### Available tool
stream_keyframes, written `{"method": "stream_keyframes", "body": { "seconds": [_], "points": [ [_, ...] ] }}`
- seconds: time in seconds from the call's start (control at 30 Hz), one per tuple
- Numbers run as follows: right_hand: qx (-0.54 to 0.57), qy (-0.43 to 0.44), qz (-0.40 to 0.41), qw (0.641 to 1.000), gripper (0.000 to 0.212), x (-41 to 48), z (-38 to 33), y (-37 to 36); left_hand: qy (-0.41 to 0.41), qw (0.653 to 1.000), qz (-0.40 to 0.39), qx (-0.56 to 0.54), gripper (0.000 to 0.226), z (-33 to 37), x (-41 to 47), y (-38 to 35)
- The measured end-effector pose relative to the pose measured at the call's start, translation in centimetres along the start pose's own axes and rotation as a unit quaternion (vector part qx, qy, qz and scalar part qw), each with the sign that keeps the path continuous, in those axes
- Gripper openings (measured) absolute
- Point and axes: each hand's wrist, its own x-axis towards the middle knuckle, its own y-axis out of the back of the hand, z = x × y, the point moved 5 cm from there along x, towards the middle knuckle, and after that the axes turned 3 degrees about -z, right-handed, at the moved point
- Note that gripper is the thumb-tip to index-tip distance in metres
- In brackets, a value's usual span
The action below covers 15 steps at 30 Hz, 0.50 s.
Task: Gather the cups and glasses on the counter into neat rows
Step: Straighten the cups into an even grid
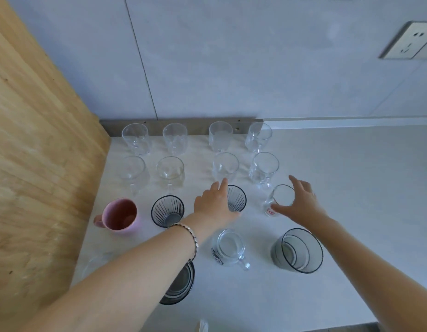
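Clear glass [282, 197], maybe red-marked; striped glass [237, 198].

Both bare arms reach forward, the forearms converging slightly toward the hands. Left forearm [135, 271] enters from the lower left, a beaded bracelet [192, 238] around its wrist; left hand [212, 204] lies palm inward, fingers [222, 186] extended along the far-left side of a striped glass [239, 200], thumb curled at its near base, holding it between them. Right forearm [375, 271] enters from the lower right; right hand [298, 203] arches about a small glass [282, 197], thumb [278, 209] against its near wall, fingers spread and curved beyond the far rim; their contact cannot be judged.
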Motion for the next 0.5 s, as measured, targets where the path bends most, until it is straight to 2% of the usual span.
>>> {"method": "stream_keyframes", "body": {
  "seconds": [0.07,0.23,0.5],
  "points": [
    [-0.002,0.004,-0.028,1.000,0.089,0.7,0.2,-0.7,0.008,1.000,-0.006,-0.006,0.093,0.4,0.3,-0.1],
    [-0.012,0.029,-0.024,0.999,0.073,0.5,0.4,-1.6,0.014,1.000,0.012,-0.023,0.085,0.2,0.3,-0.1],
    [-0.005,0.045,-0.014,0.999,0.074,-0.5,1.5,-2.6,-0.015,0.998,0.017,-0.056,0.084,0.2,-0.5,-1.2]
  ]
}}
